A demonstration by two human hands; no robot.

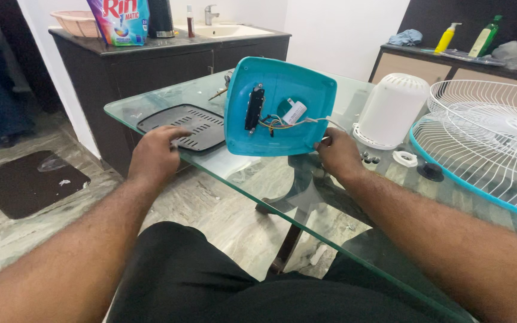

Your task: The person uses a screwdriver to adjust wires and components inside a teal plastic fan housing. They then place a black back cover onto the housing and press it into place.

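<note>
Head view, seated at glass worktop (151, 110). Right hand (337, 154) pinching lower right edge of teal cover (294, 78), cover held upright above worktop, hollow inner side facing camera. Inside cover: black switch block (254, 109) left of centre, white capacitor (295, 112) just beside it, coloured wires (273, 125) running between, white wire trailing off right edge. Left hand (155, 157) palm down at near edge of worktop, fingers curled, fingertips touching black vented plate (195, 122) lying flat just left of cover; holding nothing. White motor housing (391, 109) standing on worktop right of cover, near right hand. Small screws (370, 159), white ring nut (405, 158) and black knob (431, 171) lying in front of housing. White wire fan guard (492, 140) with teal rim at far right, partly out of frame. Metal tool (219, 93) behind cover, mostly hidden. Dark cabinet (169, 63) behind, with detergent bag (121, 21), pink basket (76, 23) and sink (231, 29) on top. Side counter at upper right with yellow bottle (447, 37) and green bottle (486, 37). Dark mat (28, 182) on floor at left.
</note>
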